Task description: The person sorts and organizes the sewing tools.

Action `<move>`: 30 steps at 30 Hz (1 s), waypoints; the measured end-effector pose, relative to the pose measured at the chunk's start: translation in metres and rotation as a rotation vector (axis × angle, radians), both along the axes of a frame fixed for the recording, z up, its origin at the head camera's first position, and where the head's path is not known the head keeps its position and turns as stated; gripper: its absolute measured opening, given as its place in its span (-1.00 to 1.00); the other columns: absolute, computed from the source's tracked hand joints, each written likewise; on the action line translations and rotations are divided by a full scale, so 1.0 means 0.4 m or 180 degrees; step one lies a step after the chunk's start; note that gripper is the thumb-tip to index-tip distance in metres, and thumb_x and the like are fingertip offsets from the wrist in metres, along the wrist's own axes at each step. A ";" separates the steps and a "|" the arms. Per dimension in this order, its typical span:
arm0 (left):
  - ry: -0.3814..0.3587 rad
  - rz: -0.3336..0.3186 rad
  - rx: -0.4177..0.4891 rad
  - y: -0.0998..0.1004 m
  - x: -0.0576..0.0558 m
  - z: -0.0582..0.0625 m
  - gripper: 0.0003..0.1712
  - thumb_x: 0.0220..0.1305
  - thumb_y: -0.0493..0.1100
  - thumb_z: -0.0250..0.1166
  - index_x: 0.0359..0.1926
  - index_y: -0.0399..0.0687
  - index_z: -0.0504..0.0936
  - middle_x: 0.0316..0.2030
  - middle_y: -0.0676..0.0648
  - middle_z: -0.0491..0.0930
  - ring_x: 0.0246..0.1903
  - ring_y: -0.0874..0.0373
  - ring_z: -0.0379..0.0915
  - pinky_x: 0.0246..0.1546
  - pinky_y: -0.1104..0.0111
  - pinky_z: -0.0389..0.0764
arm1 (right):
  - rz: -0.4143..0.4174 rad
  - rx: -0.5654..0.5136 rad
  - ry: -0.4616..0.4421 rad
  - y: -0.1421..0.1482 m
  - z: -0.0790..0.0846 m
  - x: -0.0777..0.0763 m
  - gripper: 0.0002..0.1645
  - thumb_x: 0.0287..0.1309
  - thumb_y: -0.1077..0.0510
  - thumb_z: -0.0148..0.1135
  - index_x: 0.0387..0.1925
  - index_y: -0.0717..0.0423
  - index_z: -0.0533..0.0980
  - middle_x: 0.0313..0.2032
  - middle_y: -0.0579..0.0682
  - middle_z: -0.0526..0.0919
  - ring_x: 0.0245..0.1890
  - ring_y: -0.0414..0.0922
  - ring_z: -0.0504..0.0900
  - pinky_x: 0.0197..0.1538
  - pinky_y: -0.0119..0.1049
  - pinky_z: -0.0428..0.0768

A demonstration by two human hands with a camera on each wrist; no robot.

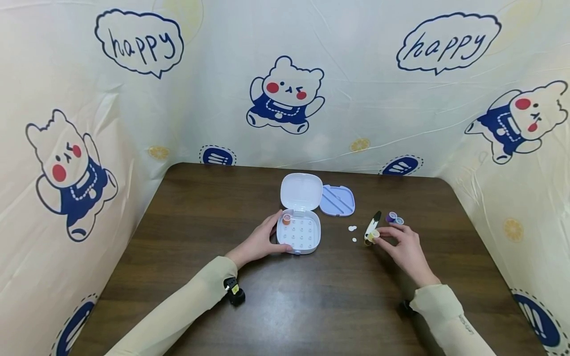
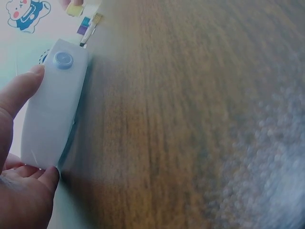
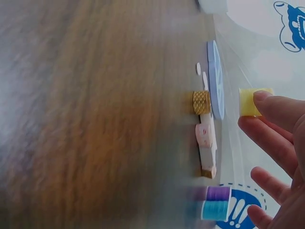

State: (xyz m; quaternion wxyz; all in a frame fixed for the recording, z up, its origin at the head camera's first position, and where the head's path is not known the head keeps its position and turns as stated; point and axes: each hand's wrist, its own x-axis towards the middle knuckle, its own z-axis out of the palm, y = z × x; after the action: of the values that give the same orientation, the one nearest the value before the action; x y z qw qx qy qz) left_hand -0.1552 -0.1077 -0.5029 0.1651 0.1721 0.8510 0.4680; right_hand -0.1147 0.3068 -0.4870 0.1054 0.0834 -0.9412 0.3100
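My left hand (image 1: pixel 260 240) grips the left side of a white sewing box (image 1: pixel 307 217), its thumb at the front. In the left wrist view the thumb presses beside the round latch (image 2: pixel 63 59) and fingertips hold the lower end. An orange thread spool (image 1: pixel 287 219) stands at the back left among the box's pegs; the lid (image 1: pixel 301 192) is raised. My right hand (image 1: pixel 407 249) pinches a yellow thread spool (image 3: pixel 247 102) between thumb and fingers, above the table. Close below it are a gold thimble (image 3: pixel 201 102) and black-and-white thread snips (image 1: pixel 371 228).
Purple (image 3: pixel 218 193) and blue (image 3: pixel 215 210) thread spools stand together beyond my right hand. Several small white buttons (image 1: pixel 352 228) lie between box and snips. A periwinkle tray (image 1: pixel 337 200) rests behind, right of the lid. Printed cloth (image 1: pixel 285 148) surrounds the wooden table (image 1: pixel 213 198).
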 end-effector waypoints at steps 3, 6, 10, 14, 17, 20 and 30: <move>0.0002 0.0000 -0.0001 0.000 0.000 -0.001 0.32 0.15 0.05 0.62 0.67 -0.15 -0.06 0.61 -0.25 0.01 0.56 -0.10 0.09 0.52 0.10 0.23 | 0.0027 -0.0004 0.0052 -0.011 0.002 -0.005 -0.74 0.10 0.20 0.59 -0.14 0.15 0.76 -0.10 0.22 0.78 0.24 0.31 0.49 0.28 0.36 0.23; -0.0006 0.0003 0.0010 0.000 0.000 -0.001 0.32 0.16 0.05 0.62 0.67 -0.14 -0.06 0.61 -0.25 0.02 0.55 -0.10 0.10 0.52 0.09 0.24 | 0.0057 -0.0027 0.0097 -0.023 0.004 -0.010 -0.73 0.07 0.22 0.60 -0.15 0.16 0.76 -0.09 0.26 0.76 0.23 0.32 0.50 0.28 0.38 0.23; -0.0012 0.0007 0.0001 0.000 0.001 0.001 0.32 0.16 0.05 0.61 0.67 -0.14 -0.06 0.61 -0.26 0.02 0.55 -0.11 0.11 0.52 0.08 0.24 | 0.0128 -0.0027 0.0216 -0.038 0.005 -0.016 -0.71 0.03 0.24 0.62 -0.16 0.17 0.77 -0.09 0.30 0.74 0.18 0.36 0.55 0.25 0.40 0.29; 0.0006 0.0002 -0.0023 -0.001 0.001 0.001 0.32 0.16 0.05 0.61 0.67 -0.14 -0.06 0.61 -0.26 0.02 0.56 -0.11 0.09 0.53 0.08 0.22 | 0.0167 0.0021 0.0262 -0.052 0.004 -0.025 -0.71 0.04 0.21 0.63 -0.15 0.14 0.78 -0.08 0.28 0.75 0.16 0.35 0.57 0.24 0.39 0.32; 0.0027 -0.0004 -0.0033 -0.002 0.001 -0.001 0.32 0.15 0.05 0.61 0.67 -0.15 -0.06 0.61 -0.27 0.02 0.56 -0.11 0.09 0.53 0.08 0.22 | 0.0173 -0.0010 0.0190 -0.062 0.005 -0.032 -0.72 0.06 0.18 0.62 -0.15 0.09 0.78 -0.06 0.27 0.74 0.18 0.34 0.55 0.27 0.39 0.31; 0.0026 -0.0008 -0.0024 -0.002 0.001 -0.002 0.32 0.15 0.07 0.62 0.67 -0.14 -0.06 0.61 -0.27 0.03 0.55 -0.12 0.09 0.53 0.07 0.22 | 0.0184 -0.0047 0.0104 -0.072 0.011 -0.038 -0.73 0.07 0.15 0.62 -0.15 0.07 0.78 -0.04 0.28 0.74 0.21 0.33 0.53 0.29 0.40 0.28; 0.0006 0.0006 0.0032 -0.002 0.001 -0.003 0.33 0.14 0.08 0.62 0.67 -0.14 -0.05 0.60 -0.25 0.04 0.55 -0.11 0.11 0.52 0.07 0.24 | 0.0147 -0.0049 -0.0193 -0.108 0.017 -0.047 -0.70 0.16 0.10 0.57 -0.07 0.10 0.76 0.12 0.34 0.64 0.32 0.32 0.40 0.30 0.43 0.25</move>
State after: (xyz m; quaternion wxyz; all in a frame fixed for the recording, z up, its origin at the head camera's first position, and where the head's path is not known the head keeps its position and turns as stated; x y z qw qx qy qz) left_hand -0.1548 -0.1087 -0.5042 0.1630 0.1725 0.8489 0.4722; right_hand -0.1335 0.2636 -0.4802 0.0704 0.0949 -0.9393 0.3221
